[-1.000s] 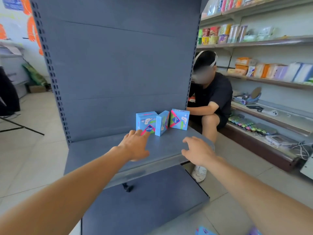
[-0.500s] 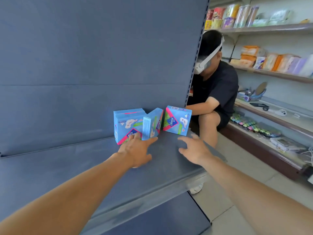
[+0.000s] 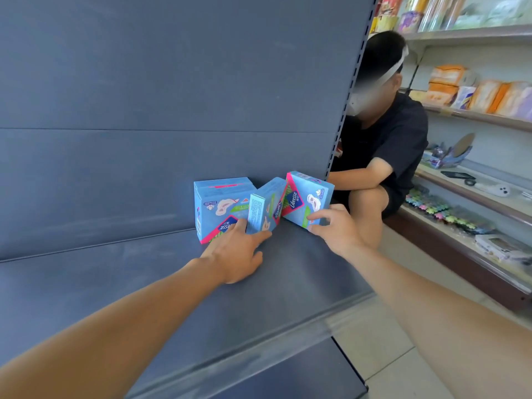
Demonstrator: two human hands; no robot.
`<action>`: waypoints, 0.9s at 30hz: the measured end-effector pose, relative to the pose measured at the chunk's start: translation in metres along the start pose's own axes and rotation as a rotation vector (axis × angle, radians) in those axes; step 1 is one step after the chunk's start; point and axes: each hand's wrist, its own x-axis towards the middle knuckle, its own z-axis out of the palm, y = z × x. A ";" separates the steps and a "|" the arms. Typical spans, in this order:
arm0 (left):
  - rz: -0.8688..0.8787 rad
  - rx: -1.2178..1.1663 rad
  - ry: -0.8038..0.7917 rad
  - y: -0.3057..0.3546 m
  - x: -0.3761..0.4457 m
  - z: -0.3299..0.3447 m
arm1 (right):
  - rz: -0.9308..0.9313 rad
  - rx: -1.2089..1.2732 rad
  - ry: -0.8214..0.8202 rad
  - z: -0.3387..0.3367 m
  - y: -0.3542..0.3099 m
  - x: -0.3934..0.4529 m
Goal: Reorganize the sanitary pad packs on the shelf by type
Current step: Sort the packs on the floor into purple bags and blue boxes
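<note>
Three blue sanitary pad packs stand at the back of the grey shelf (image 3: 121, 286). The left pack (image 3: 218, 204) is upright. Against it leans the narrow middle pack (image 3: 266, 204), and the right pack (image 3: 306, 197) is tilted. My left hand (image 3: 236, 251) lies on the shelf with its fingers straight; the fingertips touch the foot of the left pack and the thumb lies under the middle pack. My right hand (image 3: 335, 228) grips the lower right corner of the right pack with curled fingers.
A person in a black shirt (image 3: 383, 142) sits just right of the shelf unit's end post (image 3: 344, 110). Wall shelves with goods (image 3: 475, 93) run along the right. A lower grey shelf (image 3: 288, 375) and tiled floor (image 3: 383, 349) lie below.
The view has come closer to the shelf. Both hands have reached forward: the left now touches the left and middle packs, and the right has taken hold of the right pack.
</note>
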 end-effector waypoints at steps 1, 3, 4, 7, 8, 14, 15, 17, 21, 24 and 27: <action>-0.011 -0.009 -0.001 0.000 -0.003 0.000 | -0.014 0.003 0.039 -0.001 -0.002 -0.005; -0.032 -0.039 0.006 0.000 -0.010 -0.001 | -0.034 0.015 0.136 -0.006 -0.002 -0.016; -0.039 -0.060 0.016 0.000 -0.015 -0.003 | -0.027 0.024 0.180 -0.010 -0.003 -0.023; -0.038 -0.158 0.087 -0.003 -0.033 -0.007 | 0.050 0.105 0.257 -0.021 -0.001 -0.051; -0.046 -0.167 0.118 -0.004 -0.040 -0.008 | 0.088 0.154 0.262 -0.024 0.001 -0.060; -0.097 -0.320 0.277 -0.001 -0.096 -0.032 | 0.193 0.537 0.149 -0.056 -0.010 -0.133; -0.093 -0.358 0.302 0.002 -0.106 -0.039 | 0.203 0.606 0.085 -0.063 -0.016 -0.144; -0.067 -0.456 0.365 0.009 -0.129 -0.055 | 0.204 0.706 -0.029 -0.078 -0.032 -0.169; -0.044 -0.601 0.390 0.032 -0.173 -0.087 | 0.160 0.828 -0.162 -0.103 -0.066 -0.223; 0.012 -0.780 0.334 0.054 -0.207 -0.108 | 0.157 0.861 -0.182 -0.115 -0.090 -0.262; 0.067 -0.932 0.279 0.076 -0.243 -0.124 | 0.143 0.829 -0.163 -0.126 -0.115 -0.302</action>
